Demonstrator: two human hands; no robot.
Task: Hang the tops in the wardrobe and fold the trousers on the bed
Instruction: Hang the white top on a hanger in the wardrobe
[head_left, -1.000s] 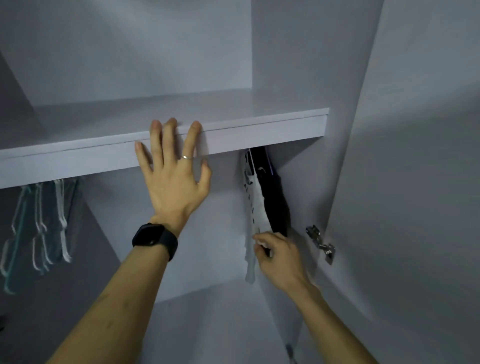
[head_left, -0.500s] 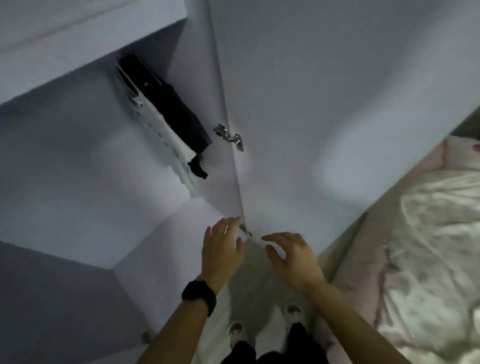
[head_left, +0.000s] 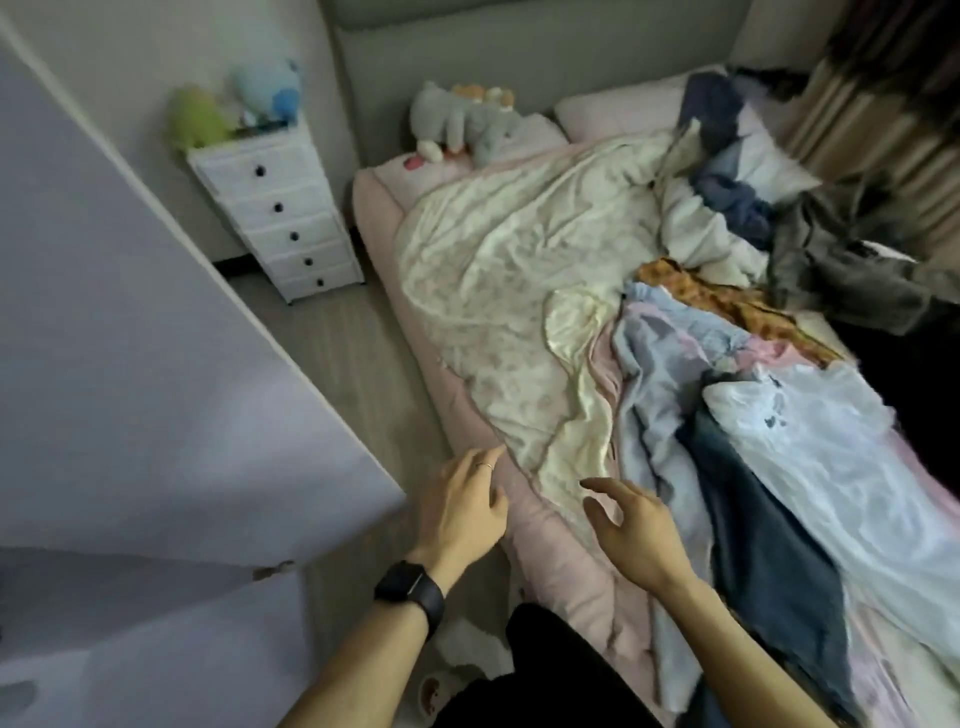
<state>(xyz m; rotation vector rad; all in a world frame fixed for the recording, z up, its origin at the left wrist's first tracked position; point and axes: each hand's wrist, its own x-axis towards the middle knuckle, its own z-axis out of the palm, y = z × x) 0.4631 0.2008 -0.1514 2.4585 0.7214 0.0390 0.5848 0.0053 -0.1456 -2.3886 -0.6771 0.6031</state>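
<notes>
Both hands free here: my left hand (head_left: 462, 509) hovers over the bed (head_left: 550, 540) edge, fingers relaxed, gripping nothing. My right hand (head_left: 634, 530) hangs just beside it, fingers loosely spread, empty too. The clothes (head_left: 727, 364) lie heaped to my right, with the white top (head_left: 831, 447) right against the dark blue piece (head_left: 763, 530). I'd take the white top first, by the shoulders, and lift it clear so nothing drags along. Then I'd turn to the wardrobe door (head_left: 156, 364) on my left.
</notes>
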